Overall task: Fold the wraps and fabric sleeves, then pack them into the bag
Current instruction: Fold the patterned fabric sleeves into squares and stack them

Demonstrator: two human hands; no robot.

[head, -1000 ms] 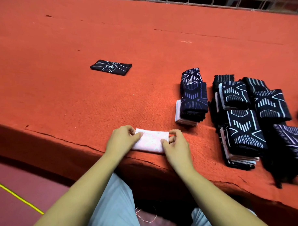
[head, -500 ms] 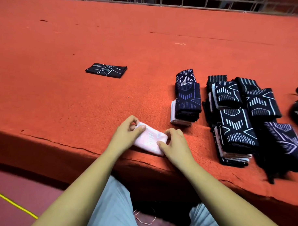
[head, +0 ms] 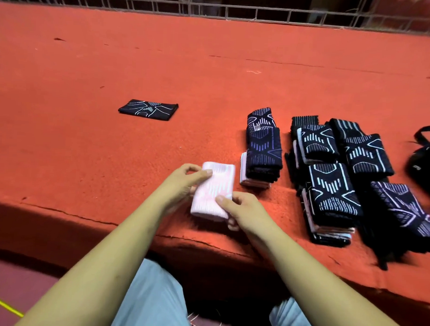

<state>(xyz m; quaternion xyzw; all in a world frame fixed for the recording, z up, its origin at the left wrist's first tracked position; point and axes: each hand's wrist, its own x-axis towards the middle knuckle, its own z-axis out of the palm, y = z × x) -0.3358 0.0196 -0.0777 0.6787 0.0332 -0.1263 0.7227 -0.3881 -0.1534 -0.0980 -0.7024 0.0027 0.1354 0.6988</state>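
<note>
A folded pale pink sleeve (head: 214, 191) is held just above the near edge of the orange surface (head: 111, 159). My left hand (head: 184, 183) grips its left side, thumb on top. My right hand (head: 241, 210) pinches its lower right corner, fingers curled beneath. Right of it stands a stack of folded dark patterned sleeves (head: 263, 147) on pink ones. Farther right lie several more piles of folded dark sleeves (head: 330, 181). A black bag (head: 426, 158) shows at the right edge, partly cut off.
One flat dark sleeve (head: 148, 109) lies alone at the middle left of the surface. A metal grid fence (head: 214, 9) runs along the far edge. The surface's front edge drops off just below my hands, with my knees beneath.
The pink sleeve was turned from lying crosswise to lengthwise and lifted slightly, both hands shifting right toward the nearest stack. The view tilted up, showing the fence and bag.
</note>
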